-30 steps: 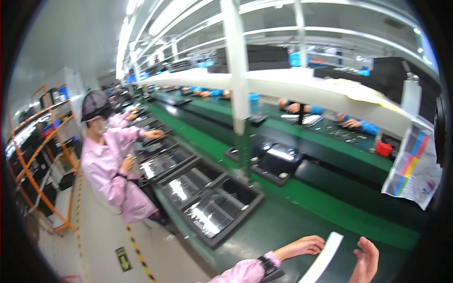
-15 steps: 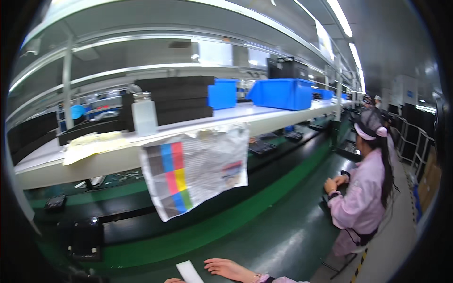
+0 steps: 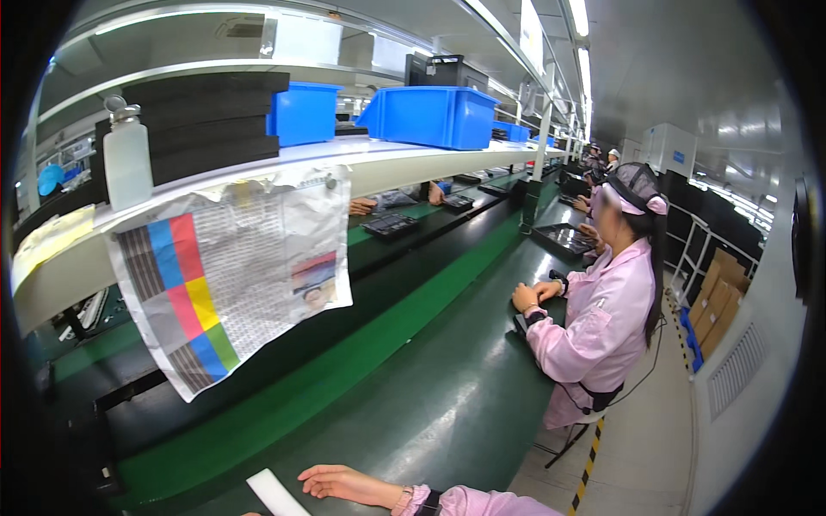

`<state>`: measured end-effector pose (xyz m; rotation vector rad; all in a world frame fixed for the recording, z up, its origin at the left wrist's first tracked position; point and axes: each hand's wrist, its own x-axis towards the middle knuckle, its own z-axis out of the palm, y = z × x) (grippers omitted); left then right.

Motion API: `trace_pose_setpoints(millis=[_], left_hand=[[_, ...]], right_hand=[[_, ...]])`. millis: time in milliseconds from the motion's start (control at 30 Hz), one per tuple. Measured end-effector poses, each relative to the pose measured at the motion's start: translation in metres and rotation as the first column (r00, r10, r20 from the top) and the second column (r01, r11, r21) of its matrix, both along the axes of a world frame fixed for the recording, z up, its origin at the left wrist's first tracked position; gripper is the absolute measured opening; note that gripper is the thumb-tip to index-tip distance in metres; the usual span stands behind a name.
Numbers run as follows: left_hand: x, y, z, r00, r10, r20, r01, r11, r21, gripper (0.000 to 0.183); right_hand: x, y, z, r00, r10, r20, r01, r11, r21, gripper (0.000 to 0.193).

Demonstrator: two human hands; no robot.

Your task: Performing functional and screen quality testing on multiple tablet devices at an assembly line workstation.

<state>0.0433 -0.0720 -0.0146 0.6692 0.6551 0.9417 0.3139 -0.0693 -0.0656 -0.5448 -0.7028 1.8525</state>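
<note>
My right hand [image 3: 348, 484] reaches in from the lower edge, palm down, in a pink sleeve with a dark band at the wrist. Its fingers are stretched out and loosely together, and nothing is in them. Just left of its fingertips a flat white strip [image 3: 274, 493] slants up from the bottom of the picture over the green bench [image 3: 379, 421]. Only a sliver of my left hand [image 3: 251, 514] shows at the lower rim beside the strip. Its fingers are cut off, so whether it grips the strip is hidden.
A printed sheet with colour blocks [image 3: 249, 275] hangs from the shelf edge. Above stand a white pump bottle [image 3: 127, 159], black foam blocks [image 3: 202, 120] and blue bins [image 3: 439, 116]. To the right a co-worker in pink [image 3: 594, 310] sits at the bench. Black trays [image 3: 391, 225] lie beyond.
My view has swung to the right, so the shelf, sheet and co-worker sit farther left. My right hand stays stretched out beside the white strip. Less of my left hand shows.
</note>
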Motion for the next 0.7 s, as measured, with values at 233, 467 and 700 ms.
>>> trace_pose_setpoints(millis=[233, 467, 700], left_hand=[[-0.001, 0.003, -0.005, 0.999, -0.013, 0.037, 0.013, 1.0, 0.0, 0.025], [-0.004, 0.005, -0.013, 0.999, 0.028, 0.022, -0.027, 0.999, -0.017, 0.023], [-0.003, 0.003, -0.005, 1.0, 0.004, -0.008, -0.004, 1.0, -0.013, 0.023]], right_hand=[[-0.001, 0.0, 0.005, 1.0, 0.014, -0.027, -0.013, 1.0, 0.011, 0.027], [-0.008, -0.008, 0.02, 0.993, -0.117, 0.018, 0.116, 0.993, 0.036, 0.022], [-0.004, -0.003, 0.007, 0.997, -0.063, -0.032, 0.063, 0.998, -0.021, 0.029]])
